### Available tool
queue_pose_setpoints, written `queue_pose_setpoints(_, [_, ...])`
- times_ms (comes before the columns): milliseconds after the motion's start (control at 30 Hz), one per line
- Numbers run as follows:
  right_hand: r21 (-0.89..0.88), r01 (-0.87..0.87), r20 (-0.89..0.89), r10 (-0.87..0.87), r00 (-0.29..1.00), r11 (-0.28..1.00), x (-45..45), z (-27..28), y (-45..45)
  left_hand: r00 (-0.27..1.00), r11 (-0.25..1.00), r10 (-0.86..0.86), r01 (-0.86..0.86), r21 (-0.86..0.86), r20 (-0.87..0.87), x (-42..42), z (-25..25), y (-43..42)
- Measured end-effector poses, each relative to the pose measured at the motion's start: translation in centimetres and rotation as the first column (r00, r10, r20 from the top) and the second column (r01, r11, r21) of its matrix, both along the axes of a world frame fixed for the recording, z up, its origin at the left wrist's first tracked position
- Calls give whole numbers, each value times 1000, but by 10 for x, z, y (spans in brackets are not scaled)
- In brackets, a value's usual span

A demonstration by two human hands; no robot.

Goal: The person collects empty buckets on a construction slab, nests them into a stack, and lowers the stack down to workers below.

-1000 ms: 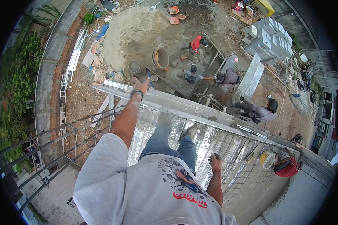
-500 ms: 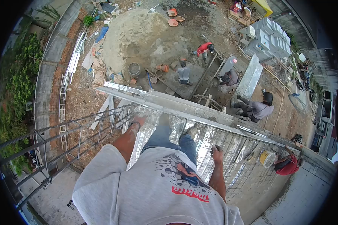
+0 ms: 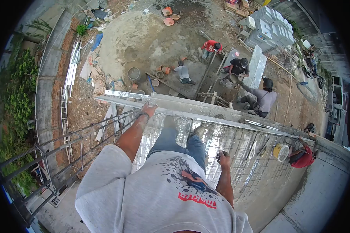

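Note:
My left hand (image 3: 148, 109) reaches forward to the near edge of a long board-like rim (image 3: 175, 104), with its fingers apart and appearing to rest on that edge. Beside my left wrist run several ribbed steel bars (image 3: 81, 135) tied into a cage. My right hand (image 3: 223, 158) hangs by my right thigh with curled fingers; whether anything is in them I cannot make out. Below that hand lies a wire mesh (image 3: 243, 149) over shiny metal decking (image 3: 210, 139). My feet stand on this decking close to the rim.
On the right, a person in red (image 3: 303, 155) bends near a yellow-white bucket (image 3: 280, 152). Several people work on the ground below, one holding a round pan (image 3: 235, 78). Beyond the rim is a drop. Grey blocks (image 3: 270, 29) and a sand pile (image 3: 124, 35) lie farther off.
My left hand has moved forward and up to the rim's edge. My right hand has stayed by my thigh. Below, two workers have come together at a round pan.

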State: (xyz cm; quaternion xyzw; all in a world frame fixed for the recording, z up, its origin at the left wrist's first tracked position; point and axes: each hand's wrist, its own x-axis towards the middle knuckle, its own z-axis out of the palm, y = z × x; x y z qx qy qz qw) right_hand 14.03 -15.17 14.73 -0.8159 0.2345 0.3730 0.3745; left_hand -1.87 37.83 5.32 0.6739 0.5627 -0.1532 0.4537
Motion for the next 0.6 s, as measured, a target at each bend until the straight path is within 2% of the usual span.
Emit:
queue_pose_setpoints(67, [11, 49, 3, -49, 999, 999, -16, 5, -9, 997, 997, -72, 71, -26, -38, -16, -42, -9])
queue_pose_setpoints(100, [19, 61, 8, -61, 998, 998, -21, 5, -13, 1000, 989, 0, 1, -146, 5, -22, -49, -14])
queue_pose_setpoints(200, [8, 110, 19, -110, 994, 994, -36, 7, -28, 987, 988, -149, 146, -55, -55, -19, -27, -26])
queue_pose_setpoints(300, [0, 127, -40, -127, 991, 992, -44, 3, -46, 984, 984, -171, 169, -49, -43, -19, -33, -35])
queue_pose_setpoints(400, [19, 146, -46, -145, 988, 989, -53, -5, -64, 920, 924, -380, 382, 7, -96, -26, -97, -33])
queue_pose_setpoints(500, [98, 186, -4, -187, 982, 978, -61, -7, -86, 939, 942, -328, 333, 40, -100, 8, -22, -60])
queue_pose_setpoints(600, [116, 201, 42, -207, 977, 973, -71, 0, -119, 898, 899, -435, 438, 23, -64, 33, 12, -92])
